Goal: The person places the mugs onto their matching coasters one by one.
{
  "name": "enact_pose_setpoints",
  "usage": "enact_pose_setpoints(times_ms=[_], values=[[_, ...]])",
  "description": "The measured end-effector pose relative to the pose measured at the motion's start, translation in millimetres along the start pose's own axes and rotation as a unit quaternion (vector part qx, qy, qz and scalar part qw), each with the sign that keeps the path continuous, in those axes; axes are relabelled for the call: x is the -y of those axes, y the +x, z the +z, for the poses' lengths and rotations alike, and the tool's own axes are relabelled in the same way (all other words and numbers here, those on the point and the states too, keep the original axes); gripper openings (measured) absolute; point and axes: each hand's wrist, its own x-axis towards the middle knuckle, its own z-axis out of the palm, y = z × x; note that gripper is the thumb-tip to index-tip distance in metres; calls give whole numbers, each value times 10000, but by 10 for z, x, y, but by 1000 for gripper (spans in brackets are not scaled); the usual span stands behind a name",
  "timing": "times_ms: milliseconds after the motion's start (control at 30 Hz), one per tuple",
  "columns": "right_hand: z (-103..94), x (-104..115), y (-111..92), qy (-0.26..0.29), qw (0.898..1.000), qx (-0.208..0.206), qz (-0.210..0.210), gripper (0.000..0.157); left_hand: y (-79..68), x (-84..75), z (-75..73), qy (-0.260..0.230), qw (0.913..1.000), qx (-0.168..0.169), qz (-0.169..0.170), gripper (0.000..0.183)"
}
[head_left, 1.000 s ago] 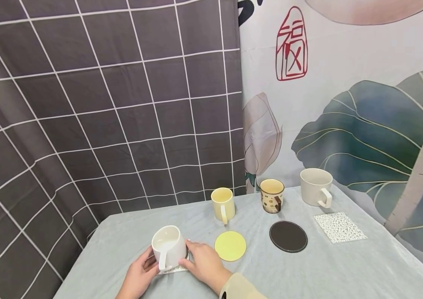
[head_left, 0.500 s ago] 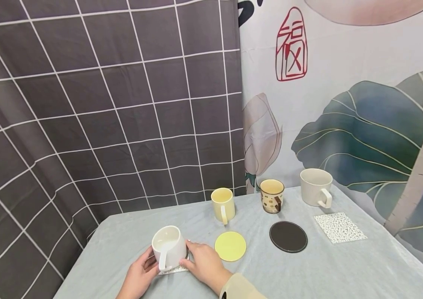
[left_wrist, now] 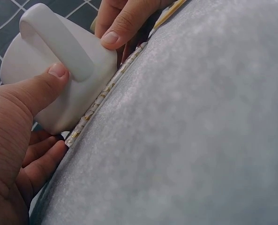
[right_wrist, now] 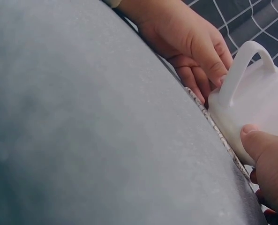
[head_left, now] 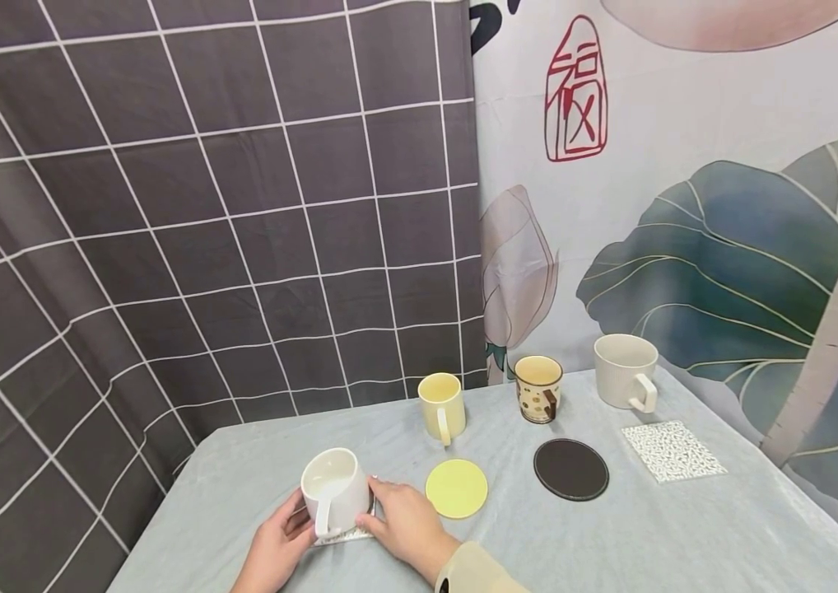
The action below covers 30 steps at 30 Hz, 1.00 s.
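Observation:
A white mug [head_left: 341, 498] stands on a square, speckled coaster [head_left: 345, 535], its handle facing the front of the table. My left hand [head_left: 281, 543] grips the mug from the left, the thumb pressed beside the handle in the left wrist view, with fingertips low by the coaster [left_wrist: 89, 112]. From the other side my right hand [head_left: 407, 523] holds the mug near its base, thumb on the wall in the right wrist view. The far fingers of both hands are partly hidden behind the mug.
Right of the hands lie a round yellow coaster [head_left: 457, 488], a round black coaster [head_left: 571, 469] and a square speckled coaster [head_left: 673, 450]. Behind them stand a yellow mug [head_left: 441, 408], a spotted mug [head_left: 537, 387] and a ribbed off-white mug [head_left: 621, 375]. A grey cloth [head_left: 537, 543] covers the table.

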Motion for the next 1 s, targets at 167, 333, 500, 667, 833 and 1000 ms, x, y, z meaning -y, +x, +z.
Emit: enact_pose_setpoints(times_ms=[167,333,500,667,833,1000], values=[[-28,-1,13,-74,9999,138,-40,60,1,10,1,48,10000,-10,19,74],[-146,-38,69,-92,9990,396,-202,52,-7,24,-5,-17,10000,-19,72,72],[-304,-206,125,-151,9972,444,-579,43,-8,1,-12,-21,10000,-14,62,73],[-466,-465,124,-435,9941,502,-860,40,-9,-2,-3,50,10000,-24,-13,73],[-620,-742,43,-443,9937,578,-857,42,-7,11,0,18,10000,-24,31,73],[-714,-1020,-77,-281,9942,704,-764,52,1,19,-13,27,10000,-20,40,73]])
